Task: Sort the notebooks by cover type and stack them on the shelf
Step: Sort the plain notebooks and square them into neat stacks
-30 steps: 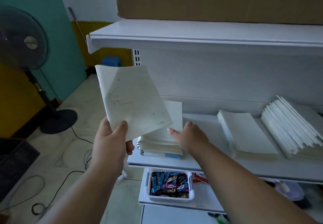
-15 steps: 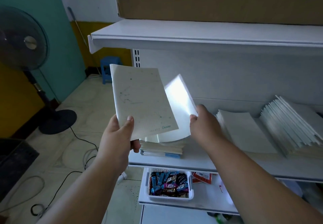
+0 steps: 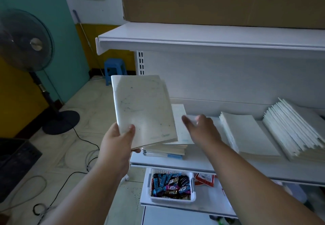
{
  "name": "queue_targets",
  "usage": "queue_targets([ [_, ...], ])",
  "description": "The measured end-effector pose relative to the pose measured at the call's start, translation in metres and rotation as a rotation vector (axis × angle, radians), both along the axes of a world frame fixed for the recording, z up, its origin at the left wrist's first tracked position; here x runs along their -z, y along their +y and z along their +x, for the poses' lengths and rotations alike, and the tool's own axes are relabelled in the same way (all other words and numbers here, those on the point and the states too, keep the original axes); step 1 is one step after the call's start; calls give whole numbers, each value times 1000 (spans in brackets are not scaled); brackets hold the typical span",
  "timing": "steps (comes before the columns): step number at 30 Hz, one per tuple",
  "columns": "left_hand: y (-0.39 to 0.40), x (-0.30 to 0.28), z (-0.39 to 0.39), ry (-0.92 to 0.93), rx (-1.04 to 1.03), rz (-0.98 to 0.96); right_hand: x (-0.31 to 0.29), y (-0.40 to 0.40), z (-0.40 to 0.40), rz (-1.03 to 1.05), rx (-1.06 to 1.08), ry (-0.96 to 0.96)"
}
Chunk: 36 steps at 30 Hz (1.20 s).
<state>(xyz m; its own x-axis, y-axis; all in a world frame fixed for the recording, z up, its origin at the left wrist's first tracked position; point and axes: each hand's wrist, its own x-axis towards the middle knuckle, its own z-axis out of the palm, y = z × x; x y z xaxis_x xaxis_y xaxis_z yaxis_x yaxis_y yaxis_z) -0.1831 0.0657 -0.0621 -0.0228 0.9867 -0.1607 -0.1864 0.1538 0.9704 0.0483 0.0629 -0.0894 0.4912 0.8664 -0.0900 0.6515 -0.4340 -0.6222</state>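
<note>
The left hand is gripping a few notebooks by the bottom corner, thumb on the front cover. It is holding them up in the air, just in front of the shelf. More than one seems to be in the hand, because a second edge is peeking out at the top right.

The right hand is holding nothing. Its fingers are spread out and a bit blurry, over the shelf just right of the left pile.

Much of the sorting looks done. Two neat piles are lying on the right: a flat middle pile and a fanned pile beside it. The left pile looks mixed, with a blue edge showing low down, so it probably needs going through. The notebooks in the hand are not on any pile yet. I am guessing the job is past the middle, but I cannot tell how many notebooks are left.
</note>
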Motion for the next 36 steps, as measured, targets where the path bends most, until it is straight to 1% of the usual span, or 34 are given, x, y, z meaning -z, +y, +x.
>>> queue_targets([
  [1, -1, 2, -3, -12, -7, -8, 8, 0, 3, -140, -15, -58],
  [2, -1, 3, -6, -22, -16, -19, 15, 0, 4, -218, -58, -55],
  [3, -1, 3, -9, -24, -25, -30, 17, 0, 4, -239, -102, -38],
  [4, 0, 4, -11, -28, -33, -40, 16, -1, 3, -225, -119, -50],
  [6, 1, 3, -14, -60, -33, -42, 9, 1, 1, -127, -54, -114],
  [7, 0, 2, -15, -75, -26, -42, 5, 1, 0, -68, -18, -117],
  [8, -1, 1, -16, -90, -22, -45, 0, 1, -1, -3, -9, -75],
  [9, -3, 0, -15, -105, -22, -48, -5, -2, -3, 75, -19, 33],
  [10, -5, -2, -14, -118, -20, -48, -11, -5, -6, 168, -32, 200],
  [12, -9, -7, -9, -134, -27, -28, -24, -18, -16, 315, -53, 654],
  [13, -10, -8, -4, -116, -39, -5, -29, -24, -21, 348, -61, 857],
  [14, -11, -8, 0, -62, -52, 28, -33, -29, -25, 365, -77, 1013],
  [15, -11, -7, 4, 11, -52, 64, -34, -33, -27, 374, -92, 1116],
  [17, -13, -6, 14, 111, -12, 94, -36, -40, -25, 363, -119, 1235],
  [21, -19, -2, 40, 134, 52, 51, -37, -57, -2, 287, -193, 1262],
  [23, -25, 3, 56, 157, 73, 68, -36, -62, 19, 253, -175, 1245],
  [24, -27, 6, 65, 177, 91, 85, -36, -61, 32, 241, -120, 1171],
  [27, -34, 15, 104, 340, 206, 174, -39, -51, 77, 279, 89, 801],
  [29, -38, 17, 140, 446, 307, 198, -40, -46, 110, 331, 186, 640],
  [30, -39, 19, 159, 486, 356, 196, -39, -45, 129, 321, 199, 568],
  [32, -35, 25, 196, 587, 431, 181, -38, -46, 166, 196, 186, 354],
  [34, -26, 34, 230, 672, 456, 182, -35, -43, 203, 37, 140, 151],
  [36, -18, 43, 263, 742, 468, 167, -31, -31, 233, -94, 86, 6],
])
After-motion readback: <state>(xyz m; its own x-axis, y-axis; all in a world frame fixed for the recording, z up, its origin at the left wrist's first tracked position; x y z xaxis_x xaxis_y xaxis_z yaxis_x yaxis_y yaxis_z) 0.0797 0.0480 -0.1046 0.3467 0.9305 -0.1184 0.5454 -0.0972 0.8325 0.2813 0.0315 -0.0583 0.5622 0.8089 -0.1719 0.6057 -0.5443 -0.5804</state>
